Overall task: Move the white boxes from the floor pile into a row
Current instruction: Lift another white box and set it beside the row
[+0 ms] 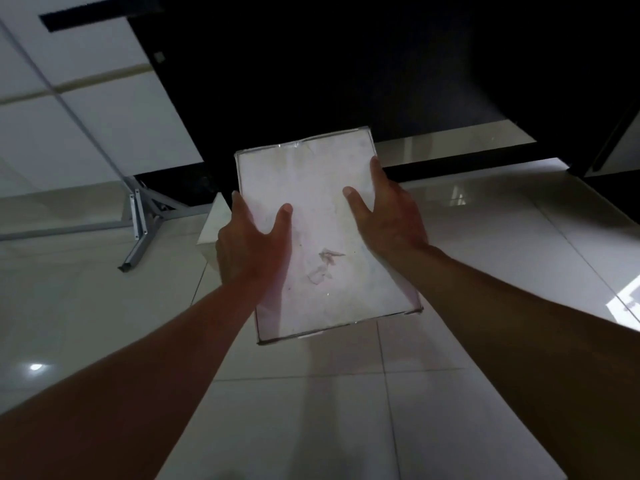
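A flat white box (322,216) with taped edges and a scuffed top face is held above the tiled floor in the middle of the head view. My left hand (252,244) grips its left edge, thumb on top. Gripping the right edge is my right hand (388,213), its thumb also lying on the top face. Part of another white box (209,230) shows behind and below my left hand, resting on the floor; most of it is hidden.
A grey metal stand leg (138,223) rests on the glossy tiled floor (346,393) at the left. A large dark panel or opening (346,71) fills the space beyond the box. White wall panels (104,109) lie at the far left.
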The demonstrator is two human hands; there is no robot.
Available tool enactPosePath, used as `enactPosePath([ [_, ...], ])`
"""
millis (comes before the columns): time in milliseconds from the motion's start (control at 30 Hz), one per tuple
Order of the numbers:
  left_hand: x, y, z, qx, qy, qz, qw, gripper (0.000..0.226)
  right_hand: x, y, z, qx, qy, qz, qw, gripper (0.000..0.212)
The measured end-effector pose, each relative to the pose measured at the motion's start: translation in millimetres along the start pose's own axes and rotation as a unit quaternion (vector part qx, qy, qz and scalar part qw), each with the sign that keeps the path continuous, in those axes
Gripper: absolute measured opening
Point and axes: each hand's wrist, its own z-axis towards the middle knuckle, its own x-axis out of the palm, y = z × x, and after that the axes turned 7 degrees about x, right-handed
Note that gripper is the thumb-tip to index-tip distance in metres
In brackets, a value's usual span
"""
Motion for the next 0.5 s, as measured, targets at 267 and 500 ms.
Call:
enactPosePath([
  [267,45,-76,2,-0.021,0.012,0.023,0.999,0.079,-55,-52,27,0.037,0.004,0.0,0.999,0.07],
  [500,83,-96,-2,-0.013,0.035,-0.028,0.999,0.078,-77,-84,39,0.054,-0.014,-0.058,0.997,0.07],
])
